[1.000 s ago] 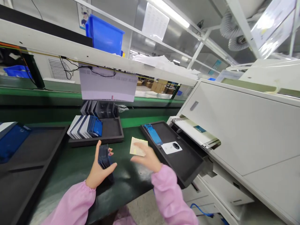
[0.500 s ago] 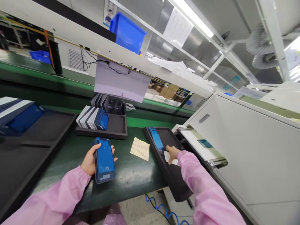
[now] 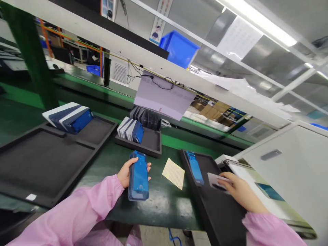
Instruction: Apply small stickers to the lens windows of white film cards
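My left hand is wrapped round a stack of phone screen panels, the top one covered in blue film. The fingers hold the stack by its sides, above the dark green bench. My right hand pinches a thin whitish card by its edge over the black foam tray on the right. In that tray, left of the card, lies a blue-filmed panel. A sheet of small dots rests on the bench between my hands.
Behind my left hand, a small black tray holds a row of upright panels. A larger black tray on the left carries tilted panels. Right of my right hand stands a conveyor beside a grey cabinet.
The view has swung left, so the bench things sit further right. My right hand has lifted the whitish card off the tray. My left hand still holds the stack.
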Available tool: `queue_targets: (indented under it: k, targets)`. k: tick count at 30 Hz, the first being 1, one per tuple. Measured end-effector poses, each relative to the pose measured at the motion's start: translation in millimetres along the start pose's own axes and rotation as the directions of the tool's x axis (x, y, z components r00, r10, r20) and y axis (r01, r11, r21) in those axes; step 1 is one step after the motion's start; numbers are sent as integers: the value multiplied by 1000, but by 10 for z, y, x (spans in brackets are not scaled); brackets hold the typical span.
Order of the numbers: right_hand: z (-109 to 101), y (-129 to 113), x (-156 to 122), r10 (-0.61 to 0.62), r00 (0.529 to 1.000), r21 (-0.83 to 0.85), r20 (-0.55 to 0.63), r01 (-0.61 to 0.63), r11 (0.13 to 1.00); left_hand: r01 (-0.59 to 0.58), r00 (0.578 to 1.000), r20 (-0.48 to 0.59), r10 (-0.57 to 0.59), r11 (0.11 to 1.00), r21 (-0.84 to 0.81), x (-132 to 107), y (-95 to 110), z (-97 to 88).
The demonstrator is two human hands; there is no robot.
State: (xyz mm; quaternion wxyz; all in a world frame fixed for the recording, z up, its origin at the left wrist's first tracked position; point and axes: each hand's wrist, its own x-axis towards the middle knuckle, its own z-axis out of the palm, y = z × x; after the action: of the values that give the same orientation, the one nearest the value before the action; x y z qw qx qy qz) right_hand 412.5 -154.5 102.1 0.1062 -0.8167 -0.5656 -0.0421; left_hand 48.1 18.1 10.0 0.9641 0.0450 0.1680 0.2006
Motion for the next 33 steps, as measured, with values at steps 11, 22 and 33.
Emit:
queue_targets:
  k: [11,22,33]
  targets:
    - [1313,-2354,-386,-316,661,452,-681,719,529,-104,994,-10,106,986,134,-34,-7,-102]
    - [1412,-2352,-440,-321,919,832,-228,355,426,-523,828,177,533,618,586,-90,-100,-77]
    - [1815,-2559,-99,-456,888,901,-52,239,362,-494,748,513,421,-163,854,40,-126,-294]
